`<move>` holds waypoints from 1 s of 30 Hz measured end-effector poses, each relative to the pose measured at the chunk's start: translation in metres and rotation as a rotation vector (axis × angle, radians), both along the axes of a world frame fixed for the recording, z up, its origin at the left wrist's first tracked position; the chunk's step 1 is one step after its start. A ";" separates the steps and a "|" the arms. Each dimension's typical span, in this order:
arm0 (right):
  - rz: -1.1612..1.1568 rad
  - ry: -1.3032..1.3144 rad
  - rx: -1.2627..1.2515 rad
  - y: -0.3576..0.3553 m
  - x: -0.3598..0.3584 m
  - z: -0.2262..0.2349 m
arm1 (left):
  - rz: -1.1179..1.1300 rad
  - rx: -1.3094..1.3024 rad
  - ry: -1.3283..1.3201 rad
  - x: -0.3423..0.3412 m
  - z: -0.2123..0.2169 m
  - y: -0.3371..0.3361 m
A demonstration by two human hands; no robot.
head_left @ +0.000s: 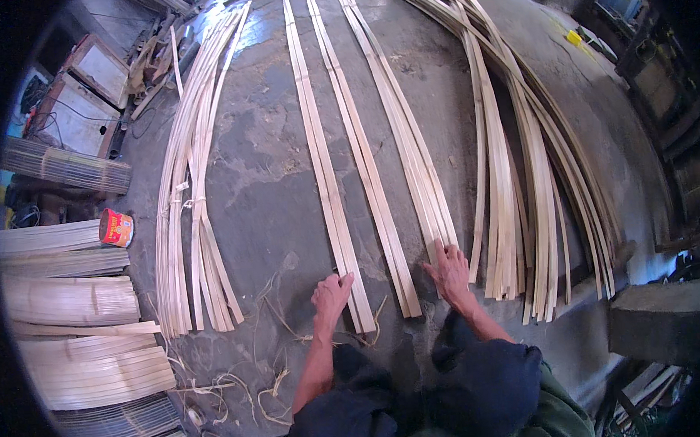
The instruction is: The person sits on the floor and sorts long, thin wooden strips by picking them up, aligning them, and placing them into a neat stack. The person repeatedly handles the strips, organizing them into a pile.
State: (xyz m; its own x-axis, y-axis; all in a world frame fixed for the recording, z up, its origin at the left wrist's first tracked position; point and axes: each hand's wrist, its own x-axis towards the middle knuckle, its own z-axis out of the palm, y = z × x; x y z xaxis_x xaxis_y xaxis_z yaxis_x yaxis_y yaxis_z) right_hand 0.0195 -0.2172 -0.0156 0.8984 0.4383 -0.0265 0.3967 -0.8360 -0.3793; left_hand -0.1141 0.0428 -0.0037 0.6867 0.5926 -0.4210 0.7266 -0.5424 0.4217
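Note:
My left hand [332, 298] is curled, its fingertips against the left edge of a pair of long, pale bamboo strips [327, 188] near their close end. Farther right, my right hand [452, 279] lies with fingers stretched over the near end of another group of bamboo strips [410, 139], thumb at their left edge. Between my hands, a narrow middle group of strips [368, 183] lies untouched on the floor. All three groups run lengthwise away from me, side by side with gaps. The near ends under my right hand are partly hidden.
A tied bundle of bamboo strips [198, 185] lies left, and a large crossed pile of strips [537, 158] lies right. Slatted bamboo panels [93, 370] and a red tin [117, 228] line the left side. Loose fibre ties [252, 395] litter the grey floor [261, 221].

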 end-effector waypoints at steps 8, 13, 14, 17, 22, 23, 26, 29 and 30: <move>0.060 0.013 0.019 -0.002 0.006 -0.005 | 0.032 0.121 -0.515 0.010 -0.005 -0.016; 0.009 0.019 0.206 -0.015 0.015 -0.009 | -0.362 0.130 -0.592 0.041 0.001 -0.078; -0.015 0.028 0.257 -0.022 0.016 -0.008 | -0.440 0.133 -0.581 0.045 -0.001 -0.089; -0.124 0.091 0.334 -0.024 0.015 -0.009 | -0.546 0.211 -0.478 0.047 -0.020 -0.101; -0.120 -0.062 0.522 -0.018 0.003 -0.006 | -0.599 0.216 -0.372 0.047 -0.027 -0.101; -0.114 -0.078 0.531 -0.016 -0.001 0.000 | -0.602 0.208 -0.371 0.049 -0.025 -0.103; -0.123 0.154 0.757 0.004 -0.017 0.012 | -0.614 0.240 -0.381 0.044 -0.029 -0.100; -0.067 0.181 0.703 0.015 -0.023 -0.009 | -0.612 0.239 -0.381 0.045 -0.029 -0.098; -0.037 0.137 0.704 0.015 -0.024 -0.021 | -0.612 0.234 -0.371 0.046 -0.028 -0.099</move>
